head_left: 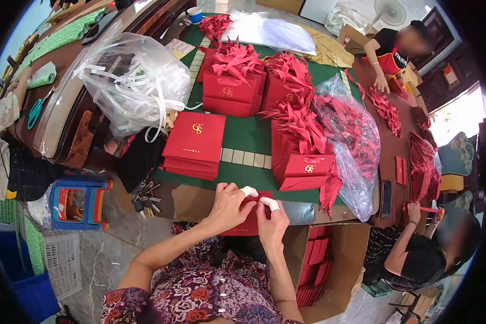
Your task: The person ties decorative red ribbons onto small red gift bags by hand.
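My left hand (pixel 228 206) and my right hand (pixel 271 223) both grip one flat red paper bag (pixel 246 224) at the table's near edge, just above my lap. White tape wraps a fingertip on each hand. Just beyond my left hand lies a stack of flat red bags (pixel 195 144) with a gold logo. Beyond my right hand stands a row of finished red bags with ribbon handles (pixel 301 154). More ribboned bags (pixel 232 81) stand further back on the green table mat (pixel 248 135).
A clear sack of white strips (pixel 132 81) sits at the left, a clear sack of red ribbons (pixel 351 140) at the right. A cardboard box of red bags (pixel 329 264) stands by my right knee. Keys (pixel 145 195) hang near a coloured stool (pixel 78 202). Two other people work at the right.
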The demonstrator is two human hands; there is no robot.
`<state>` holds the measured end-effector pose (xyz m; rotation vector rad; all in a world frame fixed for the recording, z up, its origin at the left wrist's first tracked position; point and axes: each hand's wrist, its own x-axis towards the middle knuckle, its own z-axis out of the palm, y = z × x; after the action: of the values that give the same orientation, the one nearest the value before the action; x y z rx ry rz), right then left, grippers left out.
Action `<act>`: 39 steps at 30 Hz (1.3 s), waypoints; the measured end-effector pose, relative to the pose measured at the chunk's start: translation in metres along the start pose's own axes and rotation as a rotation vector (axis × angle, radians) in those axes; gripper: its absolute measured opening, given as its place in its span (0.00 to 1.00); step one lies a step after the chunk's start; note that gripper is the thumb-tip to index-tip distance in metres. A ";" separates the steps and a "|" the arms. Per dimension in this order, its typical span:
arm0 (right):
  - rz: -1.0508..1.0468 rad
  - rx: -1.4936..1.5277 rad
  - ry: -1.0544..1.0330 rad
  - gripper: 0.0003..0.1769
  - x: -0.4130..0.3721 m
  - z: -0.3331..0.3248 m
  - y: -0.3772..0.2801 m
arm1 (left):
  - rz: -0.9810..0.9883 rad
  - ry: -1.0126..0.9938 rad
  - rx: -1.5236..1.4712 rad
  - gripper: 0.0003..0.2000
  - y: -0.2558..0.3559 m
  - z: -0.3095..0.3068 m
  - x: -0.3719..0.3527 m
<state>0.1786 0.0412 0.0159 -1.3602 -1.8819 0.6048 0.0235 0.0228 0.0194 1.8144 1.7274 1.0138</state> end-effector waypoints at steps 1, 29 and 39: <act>-0.002 0.000 -0.002 0.08 0.000 -0.003 0.000 | 0.010 0.016 0.007 0.10 -0.003 0.002 -0.001; 0.042 0.262 -0.736 0.08 0.039 -0.034 0.032 | 0.549 0.063 0.303 0.08 -0.010 0.003 -0.029; 0.360 0.445 -0.369 0.06 0.022 -0.005 0.036 | 0.468 -0.059 0.173 0.08 -0.012 -0.005 -0.017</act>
<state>0.2002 0.0742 -0.0011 -1.3520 -1.6331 1.4471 0.0121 0.0072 0.0103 2.4069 1.4215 0.9901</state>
